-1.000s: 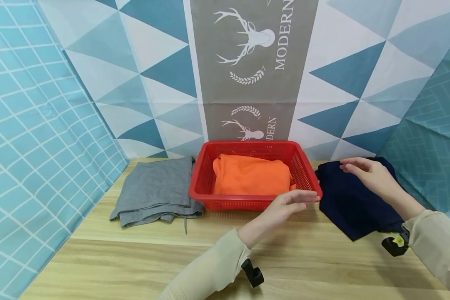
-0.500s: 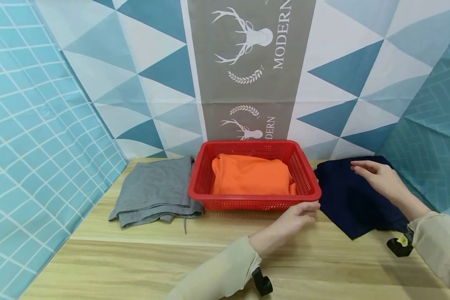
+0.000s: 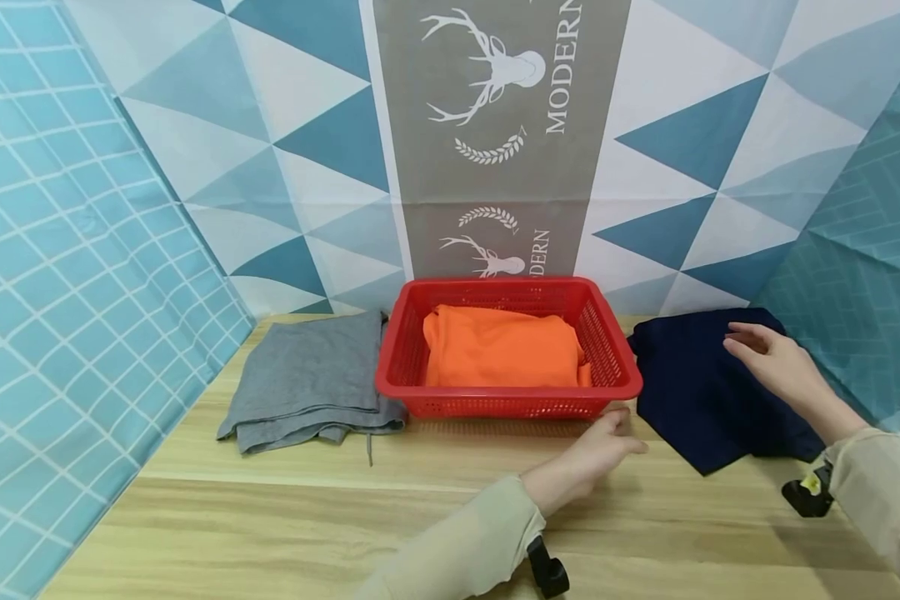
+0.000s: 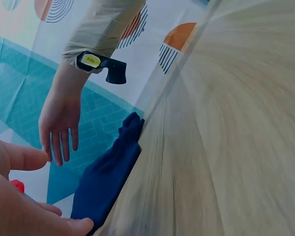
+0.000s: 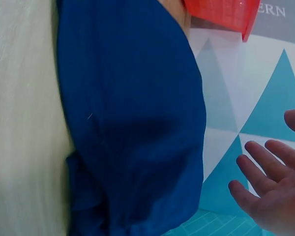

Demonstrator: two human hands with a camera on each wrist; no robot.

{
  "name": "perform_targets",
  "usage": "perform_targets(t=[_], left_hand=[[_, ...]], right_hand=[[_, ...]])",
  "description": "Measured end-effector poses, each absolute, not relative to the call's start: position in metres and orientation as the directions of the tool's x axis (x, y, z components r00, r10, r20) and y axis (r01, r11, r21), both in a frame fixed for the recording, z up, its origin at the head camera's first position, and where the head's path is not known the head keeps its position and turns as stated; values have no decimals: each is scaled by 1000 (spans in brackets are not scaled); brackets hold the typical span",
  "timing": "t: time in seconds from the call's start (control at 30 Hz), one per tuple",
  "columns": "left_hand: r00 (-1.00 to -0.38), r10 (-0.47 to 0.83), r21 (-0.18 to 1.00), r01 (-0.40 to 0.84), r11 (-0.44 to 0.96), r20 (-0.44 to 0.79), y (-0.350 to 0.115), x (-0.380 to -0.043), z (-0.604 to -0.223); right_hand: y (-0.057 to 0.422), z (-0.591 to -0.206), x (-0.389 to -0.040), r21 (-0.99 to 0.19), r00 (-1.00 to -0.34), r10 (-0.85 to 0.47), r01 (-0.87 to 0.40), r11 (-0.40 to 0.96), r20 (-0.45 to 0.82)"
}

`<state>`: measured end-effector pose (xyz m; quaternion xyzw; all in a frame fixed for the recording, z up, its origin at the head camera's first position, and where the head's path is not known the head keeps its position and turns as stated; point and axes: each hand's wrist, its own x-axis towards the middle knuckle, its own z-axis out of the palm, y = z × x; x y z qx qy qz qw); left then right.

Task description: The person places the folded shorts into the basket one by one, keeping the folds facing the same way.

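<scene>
Over the folded navy cloth [image 3: 697, 400] at the right hovers my right hand [image 3: 776, 362], its fingers loosely bent and nothing in them. In the right wrist view that hand [image 5: 275, 179] shows spread fingers apart from the navy cloth [image 5: 132, 108]. My left hand [image 3: 596, 450] is just in front of the red basket's near right corner, holding nothing; whether it touches the basket is unclear. The left wrist view shows its thumb and fingers [image 4: 24, 157] apart. Inside the red plastic basket [image 3: 510, 392] lies a folded orange cloth [image 3: 502, 350].
A folded grey garment [image 3: 311, 375] with a drawstring lies left of the basket on the wooden table [image 3: 270, 517]. Patterned sheets [image 3: 300, 125] hang behind and at both sides, close to the table's back edge.
My left hand has dropped from the basket's front rim toward the table and shifted slightly right. My right hand has drifted right over the navy cloth. The basket and cloths keep their places.
</scene>
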<state>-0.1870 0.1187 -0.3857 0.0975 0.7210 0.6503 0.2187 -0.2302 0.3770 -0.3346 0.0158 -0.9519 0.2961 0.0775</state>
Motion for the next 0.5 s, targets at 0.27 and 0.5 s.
perform_targets(t=[0.27, 0.5], left_hand=[[-925, 296, 967, -198, 163, -239, 133, -186, -388], [-933, 251, 965, -237, 116, -259, 136, -191, -396]], right_hand=[[392, -339, -229, -580, -992, 68, -7, 814, 107], [399, -343, -229, -590, -991, 94, 19, 807, 95]])
